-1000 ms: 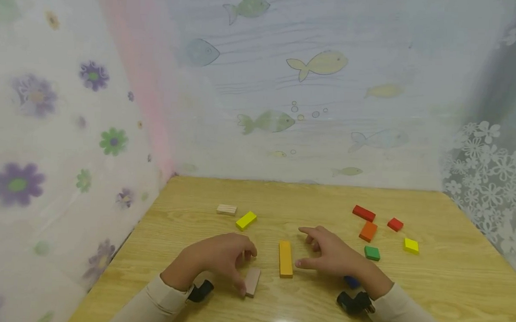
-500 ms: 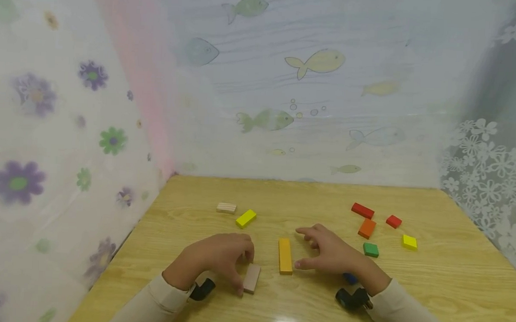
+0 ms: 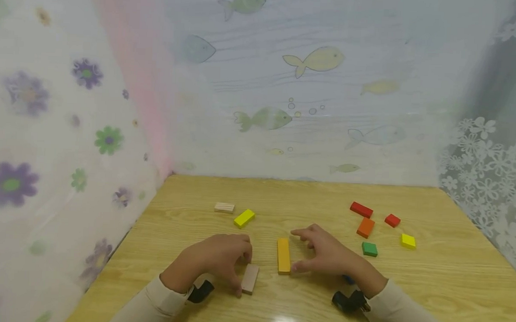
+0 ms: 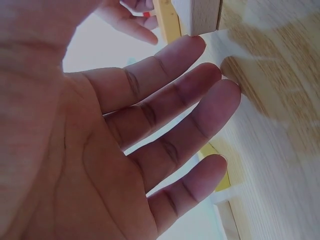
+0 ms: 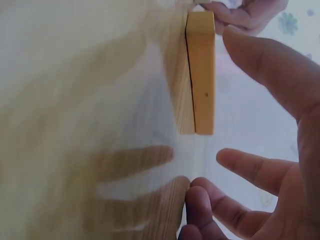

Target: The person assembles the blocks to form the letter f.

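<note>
In the head view my left hand point(image 3: 219, 255) is bent over the table beside a plain pale wooden block point(image 3: 250, 279). Its thumb lies close along the block's left side; whether it touches is unclear. The left wrist view shows the fingers extended, a fingertip by the corner of the wooden block point(image 4: 205, 17). To the right lies a long orange-yellow block point(image 3: 283, 256), flat and pointing away from me. My right hand point(image 3: 329, 253) is just right of it, thumb and index finger spread. In the right wrist view the thumb sits near one end of the orange-yellow block point(image 5: 202, 75), apparently apart from it.
A striped wooden block point(image 3: 224, 207) and a yellow block point(image 3: 244, 218) lie farther back left. At right are red point(image 3: 361, 209), orange point(image 3: 365, 227), small red point(image 3: 392, 220), green point(image 3: 369, 249) and yellow point(image 3: 407, 241) blocks. A blue block point(image 3: 349, 279) is mostly hidden by my right wrist.
The head view has shifted slightly. My right hand has edged a little left toward the orange-yellow block, and the blue block is more covered. The left hand and the blocks look otherwise unmoved.
</note>
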The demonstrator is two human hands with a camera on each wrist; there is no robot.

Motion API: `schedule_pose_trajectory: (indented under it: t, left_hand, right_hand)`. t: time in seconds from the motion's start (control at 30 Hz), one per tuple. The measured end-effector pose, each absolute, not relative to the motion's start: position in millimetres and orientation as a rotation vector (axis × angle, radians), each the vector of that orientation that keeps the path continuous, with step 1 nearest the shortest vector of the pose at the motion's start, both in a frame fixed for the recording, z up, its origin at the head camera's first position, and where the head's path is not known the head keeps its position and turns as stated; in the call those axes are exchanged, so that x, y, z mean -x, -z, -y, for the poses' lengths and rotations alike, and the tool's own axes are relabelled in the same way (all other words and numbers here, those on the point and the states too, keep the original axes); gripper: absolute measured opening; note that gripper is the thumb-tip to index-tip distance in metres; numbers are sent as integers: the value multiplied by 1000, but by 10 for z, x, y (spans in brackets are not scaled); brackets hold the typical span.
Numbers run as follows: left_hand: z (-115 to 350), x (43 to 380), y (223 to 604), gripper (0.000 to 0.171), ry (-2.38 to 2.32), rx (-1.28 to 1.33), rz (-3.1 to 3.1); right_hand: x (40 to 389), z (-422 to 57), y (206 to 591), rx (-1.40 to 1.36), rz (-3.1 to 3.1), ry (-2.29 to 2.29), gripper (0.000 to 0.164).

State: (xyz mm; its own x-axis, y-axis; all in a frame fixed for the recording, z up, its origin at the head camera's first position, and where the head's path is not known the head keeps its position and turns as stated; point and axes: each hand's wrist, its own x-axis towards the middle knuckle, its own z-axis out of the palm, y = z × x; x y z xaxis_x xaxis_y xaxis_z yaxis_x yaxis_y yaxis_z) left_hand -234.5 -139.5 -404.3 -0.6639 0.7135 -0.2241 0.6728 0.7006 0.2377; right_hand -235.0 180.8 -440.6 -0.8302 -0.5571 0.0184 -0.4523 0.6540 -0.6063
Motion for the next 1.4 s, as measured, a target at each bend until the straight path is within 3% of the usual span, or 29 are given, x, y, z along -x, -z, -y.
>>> schedule_pose_trajectory:
  t: [1.4]
  left_hand:
    - [1377, 2320, 4035, 51, -157, -1148, -2642]
  right_hand:
    - [2311, -1615, 4442, 758, -2683, 1018, 93]
